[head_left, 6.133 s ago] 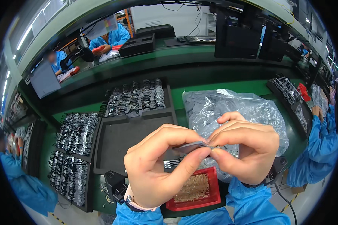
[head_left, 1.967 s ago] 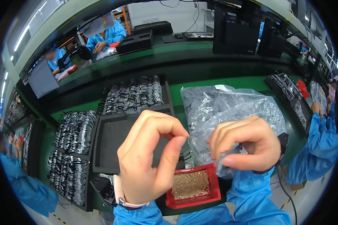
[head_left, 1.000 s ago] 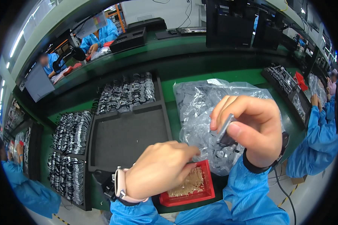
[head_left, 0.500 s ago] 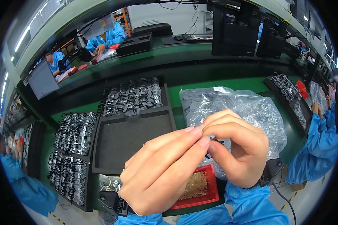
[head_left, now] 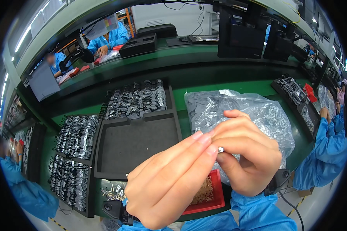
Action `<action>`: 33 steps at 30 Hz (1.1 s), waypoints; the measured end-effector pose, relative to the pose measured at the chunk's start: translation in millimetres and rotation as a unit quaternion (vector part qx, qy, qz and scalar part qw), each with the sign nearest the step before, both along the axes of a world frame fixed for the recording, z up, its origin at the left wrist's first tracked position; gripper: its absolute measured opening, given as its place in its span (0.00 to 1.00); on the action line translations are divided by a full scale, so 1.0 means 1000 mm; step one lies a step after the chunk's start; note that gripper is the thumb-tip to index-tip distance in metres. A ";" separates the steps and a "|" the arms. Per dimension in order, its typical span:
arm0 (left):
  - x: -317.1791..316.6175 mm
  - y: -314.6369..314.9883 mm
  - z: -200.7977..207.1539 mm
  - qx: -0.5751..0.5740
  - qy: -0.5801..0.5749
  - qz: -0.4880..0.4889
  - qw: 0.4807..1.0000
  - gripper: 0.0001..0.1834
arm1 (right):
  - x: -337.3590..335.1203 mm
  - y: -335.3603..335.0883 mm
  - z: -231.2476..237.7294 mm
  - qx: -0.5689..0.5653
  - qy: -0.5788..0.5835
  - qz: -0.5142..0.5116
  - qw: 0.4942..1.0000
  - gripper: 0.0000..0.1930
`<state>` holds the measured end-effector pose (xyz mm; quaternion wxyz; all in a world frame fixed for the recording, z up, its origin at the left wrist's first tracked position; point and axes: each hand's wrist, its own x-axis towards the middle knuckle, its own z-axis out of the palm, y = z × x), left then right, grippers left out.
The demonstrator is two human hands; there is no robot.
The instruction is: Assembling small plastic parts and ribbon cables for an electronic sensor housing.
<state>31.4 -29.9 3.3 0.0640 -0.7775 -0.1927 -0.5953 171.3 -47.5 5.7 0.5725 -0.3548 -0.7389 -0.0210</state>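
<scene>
My left hand point(head_left: 167, 179) and my right hand point(head_left: 252, 156) meet over the near side of the bench, fingertips pressed together. Between the right thumb and forefinger shows the end of a small silvery metal part point(head_left: 220, 149). The left fingertips close on the same spot, and the rest of the part is hidden by my fingers. Under my hands stands a red tray point(head_left: 221, 192) holding many small tan pieces point(head_left: 204, 194). Partly covered by my left wrist is a heap of small shiny metal pieces point(head_left: 112, 191).
To the left, a black foam tray point(head_left: 137, 144) has rows of black-and-silver parts point(head_left: 137, 98) at its back; another tray point(head_left: 75, 161) of them adjoins it. A clear plastic bag point(head_left: 254, 104) lies behind my right hand. Co-workers in blue point(head_left: 322, 154) sit right, left and across.
Both hands have shifted slightly right, and my right hand has turned a little. A dark piece that showed below the fingertips is now hidden; a silvery end shows instead.
</scene>
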 end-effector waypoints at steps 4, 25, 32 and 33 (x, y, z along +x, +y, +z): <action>0.005 -0.004 0.000 0.047 0.012 0.080 0.996 0.07 | -0.003 -0.002 0.002 0.005 -0.007 -0.011 1.000 0.04; -0.003 0.026 -0.001 0.223 0.062 -0.059 0.971 0.14 | 0.001 -0.007 0.000 0.037 -0.035 -0.071 0.996 0.02; -0.006 0.016 -0.003 0.022 0.005 -0.124 0.992 0.05 | 0.002 -0.003 -0.001 0.039 -0.037 -0.030 0.998 0.05; -0.007 0.017 -0.006 0.021 -0.025 -0.111 0.993 0.07 | -0.001 -0.002 -0.002 0.023 0.001 -0.006 1.000 0.06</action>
